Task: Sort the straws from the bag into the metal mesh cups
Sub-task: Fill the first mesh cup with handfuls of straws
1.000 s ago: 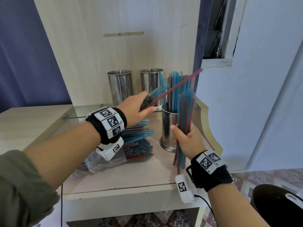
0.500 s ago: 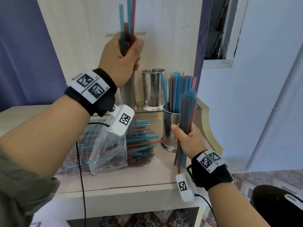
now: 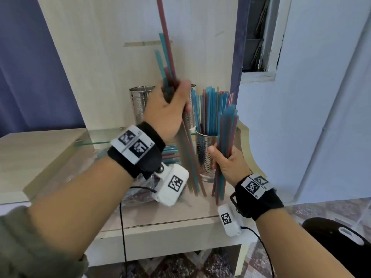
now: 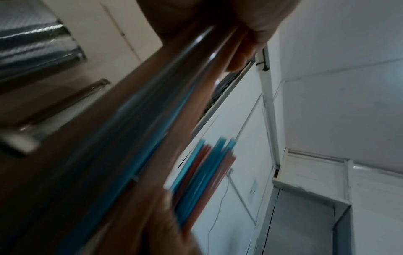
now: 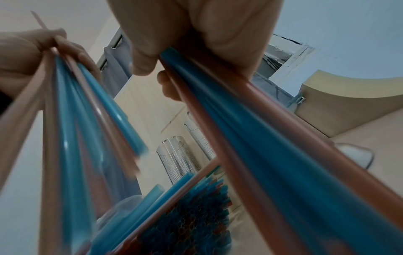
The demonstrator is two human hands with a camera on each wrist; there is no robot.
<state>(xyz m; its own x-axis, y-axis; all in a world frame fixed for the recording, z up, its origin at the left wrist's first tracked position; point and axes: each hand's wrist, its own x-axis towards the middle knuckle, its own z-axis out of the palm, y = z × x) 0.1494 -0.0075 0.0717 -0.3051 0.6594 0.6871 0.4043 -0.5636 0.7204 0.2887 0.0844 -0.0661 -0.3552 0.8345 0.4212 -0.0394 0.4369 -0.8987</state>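
My left hand point(image 3: 170, 109) grips a loose bunch of blue and red straws point(image 3: 167, 57) held nearly upright, their lower ends fanning down toward the shelf. My right hand point(image 3: 226, 163) holds a second upright bundle of straws point(image 3: 227, 133) just in front of the nearest mesh cup point(image 3: 204, 153), which stands full of straws point(image 3: 212, 109). Two more mesh cups stand behind, one point(image 3: 140, 103) left of my left hand and one point(image 3: 190, 115) mostly hidden by it. The clear bag of straws point(image 3: 140, 195) lies on the shelf under my left wrist. In the right wrist view the bag's straw ends point(image 5: 191, 217) show below.
A glass shelf point(image 3: 94, 137) carries the two rear cups against a tall wooden back panel point(image 3: 112, 57). A curved wooden side piece point(image 3: 251, 153) bounds the shelf on the right, by a white wall. A black object point(image 3: 337, 243) sits on the floor, lower right.
My left hand pulled a bunch of straws up from beside the cup, raised it high, then lowered and swung it right toward my right hand. The right hand and its bundle stayed put.
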